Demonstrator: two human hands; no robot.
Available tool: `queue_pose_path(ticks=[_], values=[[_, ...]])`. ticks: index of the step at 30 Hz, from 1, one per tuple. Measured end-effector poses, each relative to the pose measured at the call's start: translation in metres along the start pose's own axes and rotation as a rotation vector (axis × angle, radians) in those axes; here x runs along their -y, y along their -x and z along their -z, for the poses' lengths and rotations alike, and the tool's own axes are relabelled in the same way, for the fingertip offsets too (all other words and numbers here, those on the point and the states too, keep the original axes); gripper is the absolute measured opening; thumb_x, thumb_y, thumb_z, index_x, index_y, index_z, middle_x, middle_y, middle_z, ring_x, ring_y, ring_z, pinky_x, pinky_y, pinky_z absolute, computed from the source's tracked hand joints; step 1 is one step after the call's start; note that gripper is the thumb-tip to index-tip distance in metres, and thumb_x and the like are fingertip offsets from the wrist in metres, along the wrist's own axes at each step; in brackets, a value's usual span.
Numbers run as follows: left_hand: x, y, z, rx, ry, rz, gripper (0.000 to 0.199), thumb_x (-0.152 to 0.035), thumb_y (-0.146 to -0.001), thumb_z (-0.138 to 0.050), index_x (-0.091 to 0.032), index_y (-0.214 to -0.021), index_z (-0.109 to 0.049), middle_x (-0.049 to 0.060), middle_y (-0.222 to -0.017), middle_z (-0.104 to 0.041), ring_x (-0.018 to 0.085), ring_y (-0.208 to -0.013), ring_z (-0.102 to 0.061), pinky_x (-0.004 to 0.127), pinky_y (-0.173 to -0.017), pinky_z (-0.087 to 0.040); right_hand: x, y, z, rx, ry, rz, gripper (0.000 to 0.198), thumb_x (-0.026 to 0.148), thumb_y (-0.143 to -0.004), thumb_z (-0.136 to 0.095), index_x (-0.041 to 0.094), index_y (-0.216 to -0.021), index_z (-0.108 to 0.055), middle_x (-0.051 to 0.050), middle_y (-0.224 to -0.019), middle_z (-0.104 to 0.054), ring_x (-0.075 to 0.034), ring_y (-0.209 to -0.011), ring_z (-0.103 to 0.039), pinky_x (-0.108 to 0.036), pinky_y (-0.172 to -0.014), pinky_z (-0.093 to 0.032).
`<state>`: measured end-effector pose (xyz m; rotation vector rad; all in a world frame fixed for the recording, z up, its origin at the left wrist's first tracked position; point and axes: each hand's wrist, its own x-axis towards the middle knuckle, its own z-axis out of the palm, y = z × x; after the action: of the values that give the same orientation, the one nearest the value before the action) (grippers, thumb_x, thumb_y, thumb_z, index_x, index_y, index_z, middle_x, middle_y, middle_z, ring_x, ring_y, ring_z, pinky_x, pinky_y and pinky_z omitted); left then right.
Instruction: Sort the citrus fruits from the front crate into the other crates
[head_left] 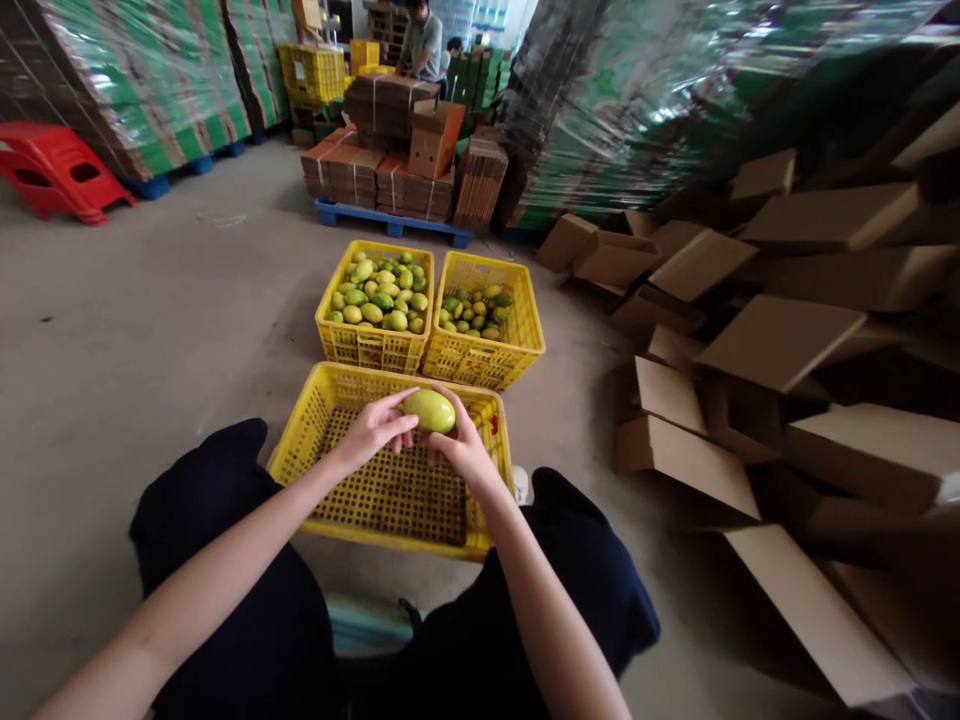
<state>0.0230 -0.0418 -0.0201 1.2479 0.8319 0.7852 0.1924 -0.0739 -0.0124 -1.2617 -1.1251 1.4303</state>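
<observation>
Left hand (375, 428) and right hand (463, 440) cradle one fruit (430, 410)

Each hand pinches an end of the green-yellow fruit between thumb and curled fingers, at the centre of the frame. Holding it from both sides probably keeps the smooth, rounded shape from rolling, and it leaves the glossy upper face uncovered. Below the hands is the near crate (382, 490), yellow, its perforated base showing; whether any fingertip touches its rim I cannot tell. It stands between dark-clothed knees (217, 490), presumably to keep the reach short.

Just past its far rim, in the upper middle of the frame, two more yellow crates stand side by side. The left far crate (369, 346) is heaped with similar fruit, while the right far crate (469, 362) holds a lower layer; both seem placed within a forward lean.

Farther up, a blue pallet (394, 224) carries flattened cardboard (341, 175), with straps that likely keep the stacks together, and an orange box (436, 140). A co-worker (425, 48) is at the top. Loose cartons (780, 335) pile along the right side, a red stool (67, 165) sits upper left, and film-wrapped stacks (157, 80) fill both upper corners, the film presumably holding them steady.
</observation>
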Motion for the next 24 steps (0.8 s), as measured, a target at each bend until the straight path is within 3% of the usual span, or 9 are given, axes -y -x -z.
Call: queue_pose_path(ticks=[4,11,18,22,24], values=[[-0.0029,0.0003,0.0018,-0.011,-0.027,-0.011,0.086,-0.048,-0.076,-0.073,-0.004,-0.145,-0.047,-0.002,-0.058,-0.061,0.010,-0.049,-0.051,0.022,-0.047,-0.039,0.0035,0.0005,-0.0014,0.016,-0.041,-0.020,0.069,0.015,-0.053,-0.055,0.019,-0.122,-0.052,0.008,-0.054,-0.057,-0.011,-0.040,-0.047,-0.023,-0.041,-0.041],[-0.0017,-0.0019,0.0005,-0.138,-0.164,-0.043,0.074,-0.063,-0.074,-0.070,-0.008,-0.123,-0.070,0.001,-0.064,-0.063,0.009,-0.051,-0.046,0.024,-0.050,-0.037,0.0008,0.0035,-0.0055,-0.032,0.047,-0.090,0.051,0.017,-0.053,-0.050,0.021,-0.104,-0.046,0.006,-0.044,-0.059,-0.017,-0.038,-0.055,-0.027,-0.042,-0.046],[0.0043,-0.0034,-0.0006,-0.165,-0.159,-0.070,0.073,-0.063,-0.079,-0.065,-0.007,-0.126,-0.068,0.002,-0.066,-0.063,0.010,-0.052,-0.046,0.024,-0.049,-0.036,0.0017,0.0050,-0.0098,0.017,0.006,-0.100,0.044,0.021,-0.058,-0.052,0.023,-0.101,-0.045,0.007,-0.044,-0.060,-0.017,-0.039,-0.055,-0.028,-0.044,-0.047],[0.0007,-0.0002,-0.0031,-0.080,-0.133,-0.104,0.074,-0.057,-0.077,-0.069,-0.010,-0.132,-0.060,0.008,-0.090,-0.070,0.011,-0.058,-0.051,0.022,-0.049,-0.036,0.0047,0.0069,-0.0075,0.042,-0.055,-0.090,0.039,0.023,-0.062,-0.053,0.022,-0.101,-0.049,0.005,-0.051,-0.064,-0.017,-0.047,-0.060,-0.031,-0.053,-0.051],[-0.0009,0.0012,-0.0041,-0.073,-0.128,-0.111,0.071,-0.057,-0.073,-0.073,-0.010,-0.126,-0.060,0.008,-0.093,-0.070,0.011,-0.060,-0.054,0.022,-0.050,-0.037,0.0073,0.0077,-0.0053,0.067,-0.076,-0.086,0.034,0.024,-0.066,-0.054,0.021,-0.100,-0.053,0.003,-0.058,-0.067,-0.018,-0.055,-0.064,-0.032,-0.060,-0.053]])
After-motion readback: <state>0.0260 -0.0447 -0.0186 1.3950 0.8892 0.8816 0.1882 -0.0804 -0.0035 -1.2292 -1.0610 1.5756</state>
